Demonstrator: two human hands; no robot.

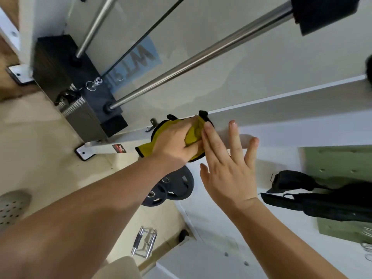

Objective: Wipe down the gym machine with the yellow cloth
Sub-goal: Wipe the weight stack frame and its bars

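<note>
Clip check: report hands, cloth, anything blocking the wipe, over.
Left hand grips yellow cloth, held against white frame beam. Right hand open, fingers spread beside cloth. Beam ahead shows bare.

Bright, even indoor light. Pale glare streaks run along the steel guide rods [201, 56]. The right hand [227, 168] casts a faint shadow on the white gym machine beam [291, 109]. The yellow cloth [193, 134] looks vivid and sharp. Wide-angle distortion bends straight lines near the edges. The floor [8, 81] at far left is smeared; the near left forearm [80, 218] is soft.
</note>
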